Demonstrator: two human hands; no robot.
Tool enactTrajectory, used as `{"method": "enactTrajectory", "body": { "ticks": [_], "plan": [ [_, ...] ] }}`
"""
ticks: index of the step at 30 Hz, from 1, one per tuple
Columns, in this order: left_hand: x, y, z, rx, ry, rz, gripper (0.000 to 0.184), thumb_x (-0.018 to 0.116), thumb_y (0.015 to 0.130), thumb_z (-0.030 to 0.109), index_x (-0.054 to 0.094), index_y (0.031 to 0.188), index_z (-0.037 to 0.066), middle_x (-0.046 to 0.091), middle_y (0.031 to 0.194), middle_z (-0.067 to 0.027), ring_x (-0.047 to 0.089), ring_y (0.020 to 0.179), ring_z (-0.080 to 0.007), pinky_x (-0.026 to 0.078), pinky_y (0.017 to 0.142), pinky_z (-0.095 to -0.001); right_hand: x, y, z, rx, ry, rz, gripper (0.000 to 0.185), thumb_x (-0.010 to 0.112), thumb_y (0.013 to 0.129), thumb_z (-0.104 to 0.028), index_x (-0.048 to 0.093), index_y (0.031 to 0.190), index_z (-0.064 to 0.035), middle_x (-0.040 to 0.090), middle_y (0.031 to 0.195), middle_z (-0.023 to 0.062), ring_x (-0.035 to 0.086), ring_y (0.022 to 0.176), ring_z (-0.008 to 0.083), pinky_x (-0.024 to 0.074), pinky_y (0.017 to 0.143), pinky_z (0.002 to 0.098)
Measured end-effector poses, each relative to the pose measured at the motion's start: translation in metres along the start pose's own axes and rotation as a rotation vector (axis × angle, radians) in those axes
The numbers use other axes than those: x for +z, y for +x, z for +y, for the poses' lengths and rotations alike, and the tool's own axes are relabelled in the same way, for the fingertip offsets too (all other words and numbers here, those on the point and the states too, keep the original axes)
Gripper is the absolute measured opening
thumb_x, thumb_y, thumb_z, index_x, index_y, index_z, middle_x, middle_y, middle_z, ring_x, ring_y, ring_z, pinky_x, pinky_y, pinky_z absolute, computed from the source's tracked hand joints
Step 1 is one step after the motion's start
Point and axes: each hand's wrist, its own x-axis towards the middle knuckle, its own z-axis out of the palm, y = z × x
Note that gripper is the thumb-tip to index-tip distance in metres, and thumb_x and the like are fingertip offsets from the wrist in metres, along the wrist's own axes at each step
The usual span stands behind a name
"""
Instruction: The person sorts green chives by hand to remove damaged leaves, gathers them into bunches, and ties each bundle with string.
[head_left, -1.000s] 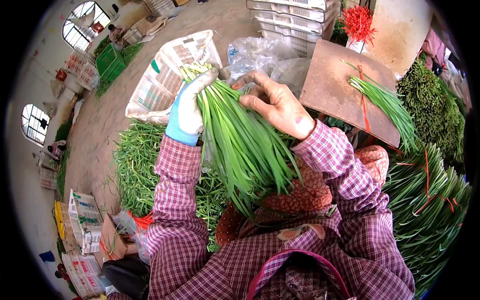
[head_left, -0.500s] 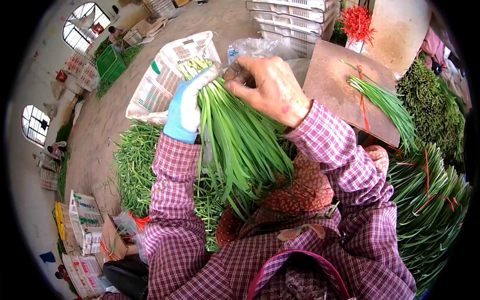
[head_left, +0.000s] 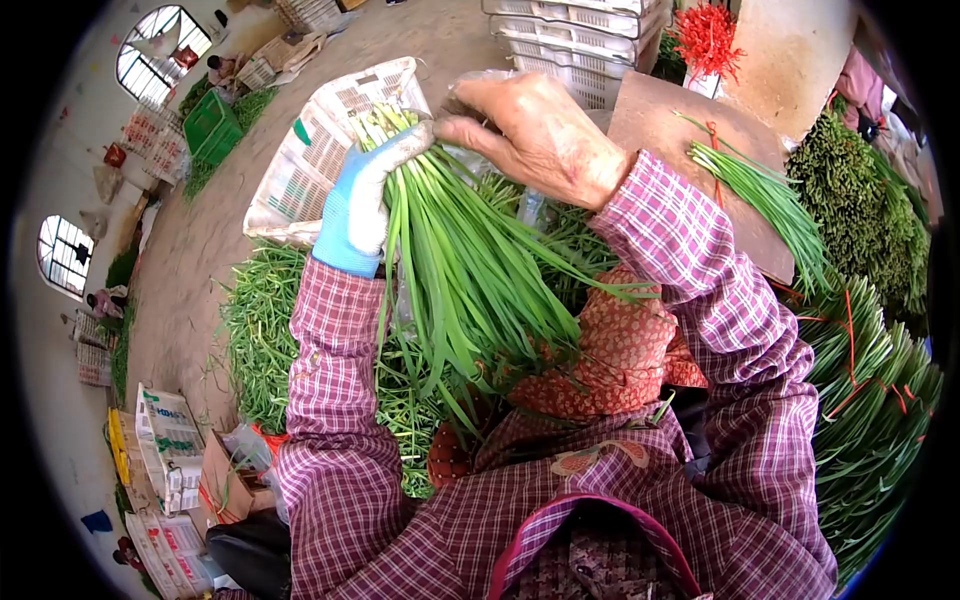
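My left hand (head_left: 362, 205), in a blue and white glove, is closed around a bunch of garlic chives (head_left: 470, 265). The pale stem ends point up and away, and the green leaves fan down towards my lap. Just right of the stems is my bare right hand (head_left: 550, 140), its thumb and fingers pinched together; what lies between the fingertips is too hidden to name. One long leaf strays from the bunch to the right, over the red patterned cloth (head_left: 615, 345) on my lap. Loose greens (head_left: 265, 340) are heaped below the bunch.
A white plastic crate (head_left: 290, 185) stands beyond my left hand. On the brown board (head_left: 640, 140) to the right lies a bunch tied with red (head_left: 750, 185). Tied bundles (head_left: 870, 420) are piled at my right, below red ties (head_left: 705, 40). Stacked crates (head_left: 570, 50) stand behind.
My right hand has shifted a little up and right, away from the stems. One leaf now sticks out to the right of the bunch. My left hand keeps its hold.
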Motion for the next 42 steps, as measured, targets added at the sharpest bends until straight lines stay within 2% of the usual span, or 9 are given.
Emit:
{"method": "enactTrajectory", "body": {
  "ticks": [13, 20, 26, 28, 32, 34, 36, 39, 42],
  "plan": [
    [-0.003, 0.012, -0.006, 0.036, 0.108, -0.002, 0.032, 0.056, 0.088, 0.008, 0.060, 0.119, 0.000, 0.061, 0.121, -0.0160, 0.059, 0.111, -0.0242, 0.045, 0.098, -0.0337, 0.001, -0.003, -0.006, 0.036, 0.157, -0.058, 0.023, 0.068, 0.081, -0.016, 0.055, 0.089, 0.0018, 0.065, 0.076, 0.0186, 0.066, 0.072, 0.0349, 0.0511, 0.062, 0.0414],
    [-0.002, 0.008, -0.007, 0.258, 0.365, -0.054, 0.035, 0.060, 0.087, 0.008, 0.059, 0.121, 0.003, 0.061, 0.121, -0.0167, 0.058, 0.114, -0.0250, 0.044, 0.101, -0.0340, 0.005, -0.001, -0.002, 0.021, -0.047, 0.014, 0.020, 0.067, 0.079, -0.021, 0.058, 0.083, -0.0027, 0.063, 0.070, 0.0140, 0.065, 0.064, 0.0309, 0.0531, 0.060, 0.0405],
    [0.007, 0.012, 0.012, 0.102, 0.379, -0.141, 0.029, 0.048, 0.095, 0.021, 0.062, 0.118, 0.010, 0.062, 0.121, -0.0137, 0.058, 0.115, -0.0231, 0.042, 0.103, -0.0357, -0.011, 0.013, 0.002, -0.143, -0.280, 0.098, 0.014, 0.066, 0.080, -0.018, 0.061, 0.084, -0.0070, 0.063, 0.071, 0.0080, 0.065, 0.063, 0.0243, 0.0535, 0.055, 0.0371],
    [0.005, 0.014, 0.010, 0.074, 0.265, -0.081, 0.028, 0.059, 0.087, 0.011, 0.062, 0.112, -0.002, 0.066, 0.102, -0.0117, 0.064, 0.091, -0.0157, 0.054, 0.077, -0.0278, -0.019, 0.016, 0.012, 0.043, -0.334, 0.047, 0.013, 0.066, 0.081, -0.020, 0.062, 0.086, -0.0090, 0.062, 0.071, 0.0045, 0.064, 0.062, 0.0175, 0.0533, 0.054, 0.0329],
    [-0.035, 0.029, 0.005, 0.423, 0.385, -0.270, 0.029, 0.050, 0.095, 0.026, 0.065, 0.112, 0.007, 0.065, 0.114, -0.0124, 0.061, 0.110, -0.0233, 0.045, 0.100, -0.0362, -0.040, 0.009, 0.053, -0.015, -0.374, 0.165, 0.014, 0.060, 0.088, -0.024, 0.066, 0.092, -0.0115, 0.067, 0.074, 0.0052, 0.061, 0.056, 0.0148, 0.0539, 0.055, 0.0294],
    [-0.038, 0.031, 0.021, 0.574, 0.597, -0.062, 0.029, 0.052, 0.092, 0.020, 0.065, 0.110, 0.001, 0.067, 0.106, -0.0128, 0.065, 0.095, -0.0207, 0.051, 0.089, -0.0325, -0.036, -0.008, 0.056, 0.062, -0.473, 0.001, 0.016, 0.059, 0.090, -0.027, 0.068, 0.098, -0.0163, 0.067, 0.072, 0.0058, 0.061, 0.053, 0.0153, 0.0544, 0.056, 0.0293],
    [-0.032, 0.031, 0.046, 0.287, 0.447, 0.178, 0.027, 0.060, 0.088, 0.017, 0.064, 0.107, -0.002, 0.069, 0.099, -0.0114, 0.066, 0.086, -0.0187, 0.054, 0.084, -0.0299, -0.022, -0.026, 0.051, 0.310, -0.528, -0.431, 0.023, 0.060, 0.090, -0.036, 0.069, 0.106, -0.0231, 0.068, 0.079, 0.0046, 0.063, 0.062, 0.0123, 0.0534, 0.055, 0.0306],
    [-0.022, 0.039, 0.069, 0.276, 0.263, 0.356, 0.026, 0.078, 0.073, 0.008, 0.065, 0.095, 0.001, 0.068, 0.088, -0.0074, 0.066, 0.075, -0.0133, 0.058, 0.069, -0.0278, -0.001, -0.054, 0.038, 0.279, -0.385, -0.337, 0.024, 0.060, 0.089, -0.036, 0.070, 0.102, -0.0189, 0.066, 0.088, 0.0070, 0.065, 0.073, 0.0196, 0.0537, 0.059, 0.0357],
    [-0.038, 0.050, 0.083, 0.328, 0.368, 0.441, 0.024, 0.072, 0.080, 0.012, 0.066, 0.100, 0.000, 0.067, 0.098, -0.0098, 0.066, 0.086, -0.0149, 0.056, 0.080, -0.0290, 0.009, -0.067, 0.024, 0.233, -0.134, -0.156, 0.023, 0.061, 0.087, -0.031, 0.068, 0.092, -0.0100, 0.066, 0.083, 0.0102, 0.066, 0.070, 0.0272, 0.0542, 0.064, 0.0381]
  ]
}}
